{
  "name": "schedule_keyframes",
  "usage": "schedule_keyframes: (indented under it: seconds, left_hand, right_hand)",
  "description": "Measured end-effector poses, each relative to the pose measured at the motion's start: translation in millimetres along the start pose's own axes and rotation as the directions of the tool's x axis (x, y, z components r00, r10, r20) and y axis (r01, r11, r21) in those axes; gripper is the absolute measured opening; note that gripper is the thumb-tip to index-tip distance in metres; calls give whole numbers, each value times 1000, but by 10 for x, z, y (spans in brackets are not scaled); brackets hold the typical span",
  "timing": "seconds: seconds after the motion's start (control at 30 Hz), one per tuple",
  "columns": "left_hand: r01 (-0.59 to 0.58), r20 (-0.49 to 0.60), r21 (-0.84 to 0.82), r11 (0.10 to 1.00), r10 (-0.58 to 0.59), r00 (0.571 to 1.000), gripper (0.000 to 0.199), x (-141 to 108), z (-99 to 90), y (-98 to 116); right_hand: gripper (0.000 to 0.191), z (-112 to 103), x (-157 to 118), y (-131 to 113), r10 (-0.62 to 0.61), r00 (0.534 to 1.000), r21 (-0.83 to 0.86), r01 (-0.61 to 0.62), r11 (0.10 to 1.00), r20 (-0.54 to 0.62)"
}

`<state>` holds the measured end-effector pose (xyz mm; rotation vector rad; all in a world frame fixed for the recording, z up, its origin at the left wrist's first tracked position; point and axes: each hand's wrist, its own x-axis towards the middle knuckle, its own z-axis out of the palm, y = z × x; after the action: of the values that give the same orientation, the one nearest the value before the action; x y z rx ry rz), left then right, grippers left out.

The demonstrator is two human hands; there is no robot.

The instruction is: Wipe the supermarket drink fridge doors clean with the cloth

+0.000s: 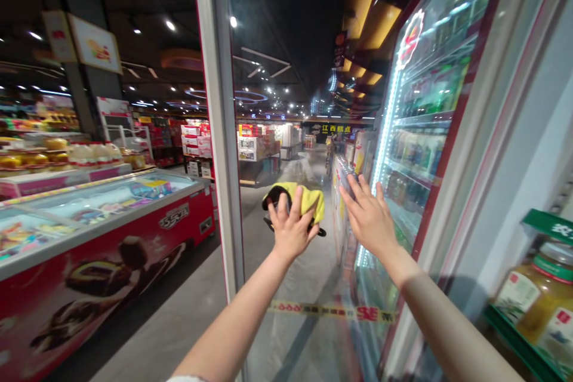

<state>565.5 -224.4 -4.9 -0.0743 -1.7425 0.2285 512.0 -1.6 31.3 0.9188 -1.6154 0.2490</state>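
A glass door pane with a pale metal frame (222, 131) stands upright before me. My left hand (290, 224) has its fingers spread over a yellow cloth (313, 200) with black parts, which lies against the glass. Whether the fingers grip the cloth is hard to tell; they look spread on top of it. To the right, my right hand (369, 215) reaches toward the glass with its fingers extended and nothing in it. A strip of yellow tape with red print (331, 310) crosses the pane below both hands.
On the left stands a red chest freezer (134, 262) with packaged goods inside. Lit shelves of bottles (416, 149) show at the right. Large jars (523, 286) sit on a green rack (528, 340) at the lower right. Stacked boxes (250, 146) appear beyond the glass.
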Motion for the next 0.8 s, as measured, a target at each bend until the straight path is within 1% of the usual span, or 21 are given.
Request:
schedule_keyframes:
  seconds: [0.03, 0.07, 0.1, 0.13, 0.2, 0.23, 0.27, 0.3, 0.33, 0.37, 0.43, 0.47, 0.5, 0.63, 0.7, 0.73, 0.8]
  left_hand:
    - [-110, 13, -19, 994, 110, 994, 53, -10, 3, -27]
    - [-190, 27, -33, 981, 191, 981, 51, 24, -5, -69]
    - [-220, 41, -37, 975, 221, 974, 51, 93, -24, -121]
    - [-190, 55, -26, 982, 191, 980, 53, 178, -56, -178]
    - [-3, 47, 34, 999, 1, 999, 58, 319, -135, -274]
    - [101, 24, 67, 993, -103, 994, 61, 340, -173, -301]
    - [182, -3, 94, 979, -182, 983, 62, 318, -203, -315]
    - [220, -20, 110, 969, -220, 975, 62, 258, -225, -319]
    - [216, -23, 116, 970, -215, 976, 62, 173, -238, -321]
    - [169, -5, 112, 979, -170, 986, 61, 82, -245, -330]
    - [19, 51, 84, 996, -24, 998, 57, -51, -255, -386]
    - [-25, 73, 73, 997, 20, 997, 55, -65, -265, -437]
    - [-30, 85, 72, 997, 24, 996, 55, -41, -282, -497]
    - [127, 85, 117, 985, -138, 987, 58, 264, -412, -710]
    - [144, 114, 132, 981, -159, 981, 57, 369, -495, -749]
    - [140, 136, 137, 981, -159, 978, 56, 379, -537, -755]
    - [141, 160, 159, 977, -167, 973, 55, 309, -612, -758]
  right_hand:
    - [59, 7, 17, -15, -8, 1000, 5, 8, 1000, -16]
    - [59, 15, 41, -33, -18, 999, 16, 19, 1000, -31]
    - [60, 21, 68, -51, -29, 999, 30, 30, 999, -41]
    - [60, 27, 92, -68, -39, 998, 44, 41, 998, -47]
    - [61, 34, 114, -90, -47, 997, 61, 51, 997, -54]
    - [61, 33, 108, -93, -46, 997, 64, 50, 997, -59]
    - [60, 30, 92, -91, -44, 997, 64, 48, 997, -65]
    - [59, 24, 69, -84, -43, 997, 61, 48, 997, -70]
    - [58, 15, 44, -73, -45, 996, 58, 49, 997, -74]
    - [57, 5, 19, -62, -49, 996, 55, 53, 997, -74]
    - [57, -16, -14, -43, -61, 996, 52, 64, 997, -72]
    - [57, -24, -21, -38, -62, 995, 51, 66, 996, -74]
    - [58, -31, -23, -36, -59, 995, 53, 64, 997, -81]
    - [59, -41, -24, -65, -31, 991, 72, 40, 997, -131]
    - [60, -46, -35, -84, -31, 990, 85, 43, 995, -138]
    - [61, -51, -43, -91, -35, 990, 90, 47, 995, -137]
    - [63, -65, -59, -97, -45, 989, 93, 58, 994, -140]
